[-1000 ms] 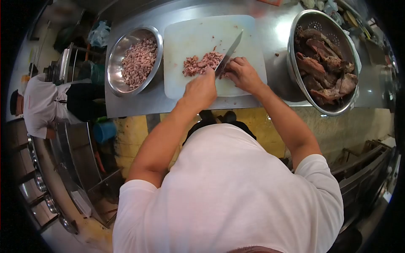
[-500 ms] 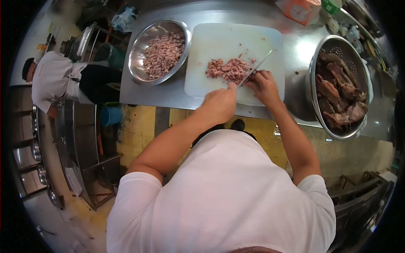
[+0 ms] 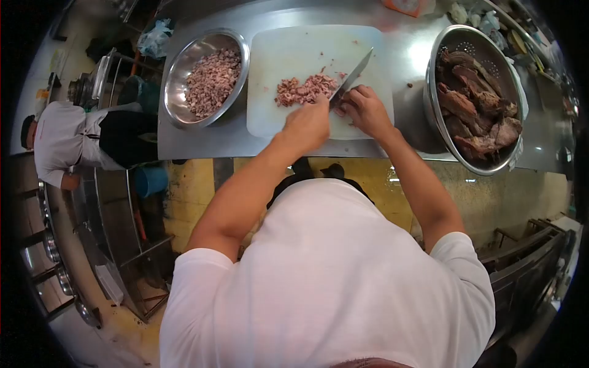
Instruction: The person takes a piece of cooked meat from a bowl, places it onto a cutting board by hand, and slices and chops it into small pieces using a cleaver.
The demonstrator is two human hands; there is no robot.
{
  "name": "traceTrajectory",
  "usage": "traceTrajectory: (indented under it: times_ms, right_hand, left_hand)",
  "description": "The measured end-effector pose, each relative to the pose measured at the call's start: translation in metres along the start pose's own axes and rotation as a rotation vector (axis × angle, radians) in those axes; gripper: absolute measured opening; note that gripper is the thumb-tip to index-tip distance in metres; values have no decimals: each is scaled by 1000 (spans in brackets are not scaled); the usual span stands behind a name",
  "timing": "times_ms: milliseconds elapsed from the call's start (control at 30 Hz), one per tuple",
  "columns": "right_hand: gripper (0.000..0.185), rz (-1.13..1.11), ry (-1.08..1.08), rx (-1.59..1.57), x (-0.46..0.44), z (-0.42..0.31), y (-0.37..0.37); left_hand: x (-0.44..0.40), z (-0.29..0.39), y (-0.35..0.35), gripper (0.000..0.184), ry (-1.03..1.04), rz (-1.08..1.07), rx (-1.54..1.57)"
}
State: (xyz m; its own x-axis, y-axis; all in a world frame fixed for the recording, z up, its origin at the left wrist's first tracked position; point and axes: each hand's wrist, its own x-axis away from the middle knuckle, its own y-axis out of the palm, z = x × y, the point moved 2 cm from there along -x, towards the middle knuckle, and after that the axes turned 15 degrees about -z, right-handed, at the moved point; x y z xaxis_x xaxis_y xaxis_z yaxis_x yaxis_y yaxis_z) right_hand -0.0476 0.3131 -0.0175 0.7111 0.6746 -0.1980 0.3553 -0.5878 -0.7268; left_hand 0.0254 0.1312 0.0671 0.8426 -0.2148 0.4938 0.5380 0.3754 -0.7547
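My left hand [image 3: 307, 126] is closed around the handle of a kitchen knife, whose blade [image 3: 356, 73] slants up and to the right over the white cutting board [image 3: 279, 55]. Close against the blade's right side, my right hand [image 3: 367, 111] has curled fingers on a piece of meat [image 3: 340, 110], partly hidden under them. Left of the knife lies a small heap of chopped meat [image 3: 300, 91], with a few loose bits farther up the board.
A steel bowl [image 3: 175, 101] of diced meat stands left of the board. At right, a steel colander [image 3: 434, 101] holds large cooked meat pieces [image 3: 475, 101]. The steel table's front edge [image 3: 202, 153] runs below the board. A co-worker [image 3: 61, 135] is at far left.
The whole view has shifted, with table things now farther left and higher. The knife blade shows broader and stands more steeply. Both hands keep their holds.
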Motion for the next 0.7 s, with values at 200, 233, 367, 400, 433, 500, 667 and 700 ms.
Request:
traceTrajectory:
  times_ms: [200,233,367,400,433,500,667,700]
  right_hand:
    - [19,48,25,37,7,2,2]
    - [20,40,12,-20,7,3,3]
    - [16,29,-1,-62,5,1,-1]
    - [16,37,5,-63,4,0,-1]
    - [15,66,-1,-84,5,-1,0]
    - [13,94,-1,-105,10,1,-1]
    - [14,54,-20,-35,12,6,-2]
    - [14,58,-30,-24,9,4,-6]
  left_hand:
    - [29,10,0,23,-65,-124,-11]
    - [15,7,10,20,-43,-63,-8]
    - [-8,4,-1,18,65,46,-73]
    - [3,8,-10,18,64,30,-76]
    - [15,11,-11,18,71,20,-82]
    - [30,14,-7,18,15,-49,-50]
    - [-7,6,11,19,36,9,-26]
    - [-9,9,0,19,46,8,-53]
